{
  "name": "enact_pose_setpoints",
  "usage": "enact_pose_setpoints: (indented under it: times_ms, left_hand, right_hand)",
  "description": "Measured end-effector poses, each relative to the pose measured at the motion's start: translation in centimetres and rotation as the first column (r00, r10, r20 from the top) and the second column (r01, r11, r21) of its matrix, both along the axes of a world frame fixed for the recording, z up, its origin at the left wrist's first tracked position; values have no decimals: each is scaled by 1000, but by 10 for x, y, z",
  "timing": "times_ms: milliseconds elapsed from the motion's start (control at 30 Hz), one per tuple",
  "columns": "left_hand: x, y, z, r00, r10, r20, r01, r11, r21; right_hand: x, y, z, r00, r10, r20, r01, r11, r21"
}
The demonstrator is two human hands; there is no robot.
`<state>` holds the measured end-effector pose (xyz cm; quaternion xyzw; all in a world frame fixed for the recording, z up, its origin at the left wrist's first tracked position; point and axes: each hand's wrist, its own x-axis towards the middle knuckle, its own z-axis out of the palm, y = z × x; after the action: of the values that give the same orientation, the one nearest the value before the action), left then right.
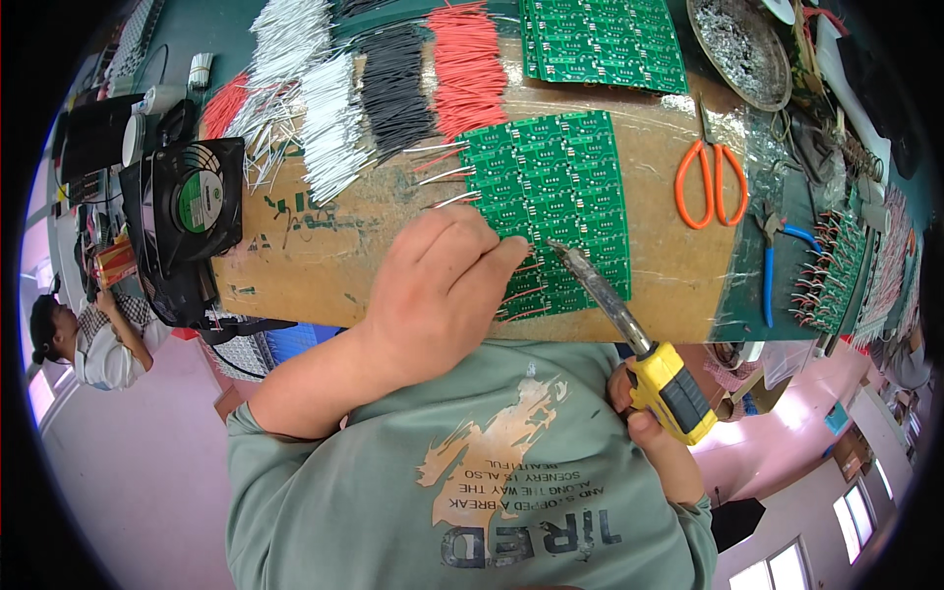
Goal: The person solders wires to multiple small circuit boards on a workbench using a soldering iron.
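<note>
A green circuit board panel (578, 182) lies on the brown work surface, with red and white wires sticking out along its left edge. My left hand (433, 285) rests over the panel's lower left side, thumb and forefinger pinched on a thin wire that is mostly hidden by the fingers. More red wires (523, 295) show just below these fingertips. My right hand (639, 403) is wrapped around the yellow and black handle of a soldering iron (674, 393), partly hidden behind it. The iron's tip points at the panel, close beside my left fingertips.
Bundles of white (334, 128), black (395, 88) and red wires (468, 69) lie behind the panel. More green panels (605, 44) are stacked at the back. Orange-handled scissors (710, 182), blue-handled cutters (770, 265) and a dish of scraps (739, 49) are right. A black fan (187, 205) stands left.
</note>
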<state>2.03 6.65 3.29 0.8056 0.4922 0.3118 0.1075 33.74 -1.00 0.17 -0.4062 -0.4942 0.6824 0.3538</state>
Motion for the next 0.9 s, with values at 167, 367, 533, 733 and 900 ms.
enact_pose_setpoints:
  times_ms: [167, 367, 533, 733, 900]
  left_hand:
    - [-1, 4, -2, 1000, -16, 10, 16, 1000, -14]
    - [-2, 4, -3, 1000, -26, -2, 26, 1000, -7]
    - [-1, 3, -2, 1000, -24, -13, 24, 1000, -18]
    - [-2, 3, -4, 1000, -22, 3, 22, 1000, -14]
    - [-3, 3, -4, 1000, -28, 3, 28, 1000, -12]
  right_hand:
    - [-1, 0, -2, 1000, -16, 15, 16, 1000, 10]
    - [0, -1, -4, 1000, -11, 9, 11, 1000, -4]
    - [-1, -1, -4, 1000, -15, 2, 15, 1000, -8]
    - [-2, 1, -2, 1000, -15, -11, 15, 999, -34]
    - [-2, 0, -4, 1000, -22, -10, 22, 999, -27]
